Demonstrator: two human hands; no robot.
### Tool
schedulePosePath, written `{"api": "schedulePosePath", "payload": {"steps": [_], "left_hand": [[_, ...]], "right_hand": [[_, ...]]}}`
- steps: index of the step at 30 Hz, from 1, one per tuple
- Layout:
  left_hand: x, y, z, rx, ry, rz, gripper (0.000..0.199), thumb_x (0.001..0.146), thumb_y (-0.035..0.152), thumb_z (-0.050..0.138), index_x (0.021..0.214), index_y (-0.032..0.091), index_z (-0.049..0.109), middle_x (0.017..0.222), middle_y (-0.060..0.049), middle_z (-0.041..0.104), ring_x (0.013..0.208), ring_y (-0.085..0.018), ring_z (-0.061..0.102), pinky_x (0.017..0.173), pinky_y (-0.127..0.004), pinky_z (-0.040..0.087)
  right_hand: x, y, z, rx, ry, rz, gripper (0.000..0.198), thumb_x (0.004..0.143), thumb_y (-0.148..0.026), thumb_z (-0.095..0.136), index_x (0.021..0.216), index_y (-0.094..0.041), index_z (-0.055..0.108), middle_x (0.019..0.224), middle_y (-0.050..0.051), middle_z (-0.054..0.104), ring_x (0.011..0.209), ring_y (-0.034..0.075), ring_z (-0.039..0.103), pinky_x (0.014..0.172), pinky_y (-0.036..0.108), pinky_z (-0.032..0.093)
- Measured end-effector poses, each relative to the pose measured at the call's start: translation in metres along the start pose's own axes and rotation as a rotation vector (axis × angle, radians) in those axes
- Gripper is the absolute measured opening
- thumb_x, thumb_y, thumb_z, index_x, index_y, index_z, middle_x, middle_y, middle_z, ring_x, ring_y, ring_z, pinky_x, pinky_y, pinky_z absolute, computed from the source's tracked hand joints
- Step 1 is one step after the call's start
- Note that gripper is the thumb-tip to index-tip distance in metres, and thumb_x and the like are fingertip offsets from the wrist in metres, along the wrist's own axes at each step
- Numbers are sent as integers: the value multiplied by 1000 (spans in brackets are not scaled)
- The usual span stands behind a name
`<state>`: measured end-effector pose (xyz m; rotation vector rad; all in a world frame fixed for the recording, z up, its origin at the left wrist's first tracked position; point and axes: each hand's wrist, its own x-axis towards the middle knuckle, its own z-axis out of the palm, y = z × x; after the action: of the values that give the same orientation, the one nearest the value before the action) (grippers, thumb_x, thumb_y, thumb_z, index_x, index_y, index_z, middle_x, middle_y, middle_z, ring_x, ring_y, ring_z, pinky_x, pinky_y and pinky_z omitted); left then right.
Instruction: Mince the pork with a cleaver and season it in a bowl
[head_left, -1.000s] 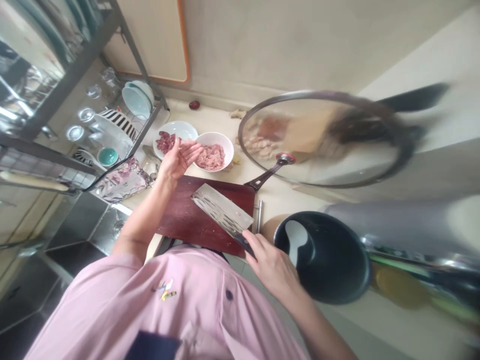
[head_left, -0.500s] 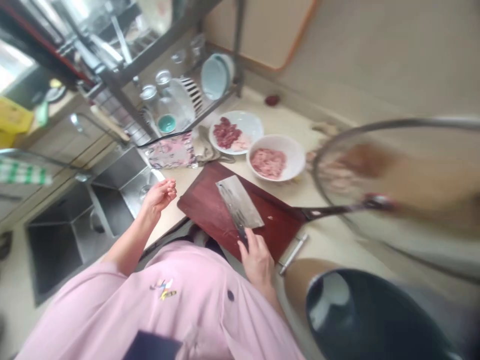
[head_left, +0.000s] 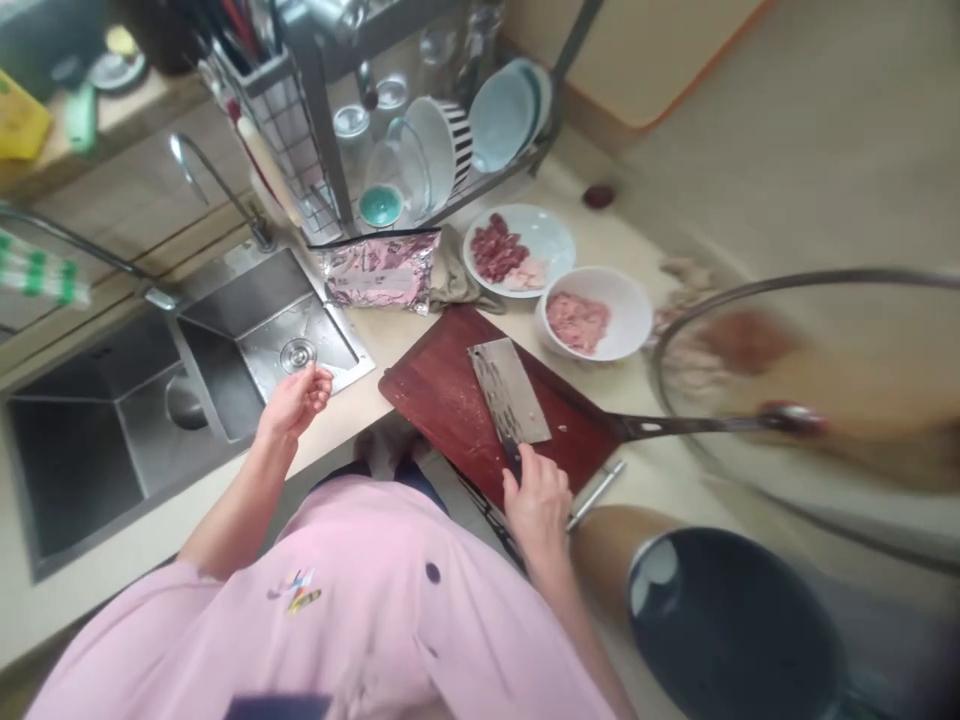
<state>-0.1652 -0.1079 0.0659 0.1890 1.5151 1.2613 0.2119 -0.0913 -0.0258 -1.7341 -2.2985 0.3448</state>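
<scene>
My right hand (head_left: 538,500) is closed round the dark handle of a cleaver (head_left: 511,392). The wide blade lies flat over the red-brown cutting board (head_left: 435,378), with smears and small bits on it. Off to the left, near the counter edge and in front of the sink, my left hand (head_left: 298,402) is raised with curled fingers; whether anything is inside them is hidden. Behind the board stand a white bowl (head_left: 634,315) of pale pink meat pieces (head_left: 577,322) and a plate (head_left: 551,235) with dark red meat (head_left: 498,250) and paler pieces.
A double steel sink (head_left: 161,400) lies at left. A pink printed packet (head_left: 382,270) and a dish rack (head_left: 330,130) with bowls and glasses stand behind. To the right are a long-handled utensil (head_left: 675,427), a large glass lid (head_left: 750,277) and a dark pan (head_left: 739,620).
The view has swung, so most things sit differently in the picture. My left hand has moved away from the board, toward my body. My right hand stays on the cleaver.
</scene>
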Motion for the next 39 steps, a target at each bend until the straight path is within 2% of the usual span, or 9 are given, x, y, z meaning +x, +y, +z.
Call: {"api": "schedulePosePath", "payload": {"steps": [6,9,11,14,17,21,28,34,39], "left_hand": [[26,-18,1,303,-182,103,35,74,36,71,97,10,65,86,-9,70,71,-12,65,64,-21,51],[53,-26,22,610,-301,243,29,78,22,58,104,11,64,98,-11,71,83,-17,67,77,-30,54],[75,-26,40,865,-289,412,31,77,14,52,104,12,65,105,-12,70,89,-18,67,85,-32,52],[103,-20,66,1192,-262,584,36,75,8,48,106,10,66,106,-13,69,96,-21,66,91,-33,48],[117,-16,86,1398,-330,625,32,76,9,46,100,11,68,100,-14,70,96,-24,65,89,-33,48],[118,-15,97,1501,-350,577,30,76,11,45,91,13,70,93,-13,72,94,-26,66,85,-33,49],[111,-20,94,1444,-255,533,39,77,14,46,108,11,68,106,-13,71,103,-25,66,91,-31,48],[100,-24,78,1397,-189,518,39,73,14,49,107,13,69,106,-11,72,103,-24,66,94,-31,48],[81,-30,50,1317,-124,461,40,71,14,49,106,15,69,106,-10,72,103,-24,67,95,-33,49]], "right_hand": [[0,0,-14,-86,96,311,47,90,-33,43,125,-4,52,114,24,55,106,32,53,88,44,43],[3,2,-17,-171,-12,606,50,90,-33,43,127,0,50,113,28,56,103,35,56,84,45,44],[11,1,-18,-185,-97,762,50,91,-34,43,126,2,50,112,29,57,103,36,58,84,45,45],[30,1,-20,-137,-182,897,50,93,-35,42,125,2,50,113,28,59,107,35,59,89,42,44],[50,6,-22,-68,-225,1001,52,93,-37,43,128,2,48,116,28,60,111,35,59,91,42,45],[63,18,-18,-16,-258,1059,54,93,-37,44,128,3,50,120,29,59,115,35,57,95,41,44],[60,20,-15,-14,-219,1055,51,94,-39,39,125,-2,56,121,25,59,114,34,57,94,42,46],[51,10,-15,-47,-231,1014,49,95,-39,39,120,-2,58,118,25,60,111,34,59,91,43,47],[47,0,-16,-75,-246,935,46,95,-39,37,117,-4,59,115,23,61,107,32,61,87,41,48]]}}
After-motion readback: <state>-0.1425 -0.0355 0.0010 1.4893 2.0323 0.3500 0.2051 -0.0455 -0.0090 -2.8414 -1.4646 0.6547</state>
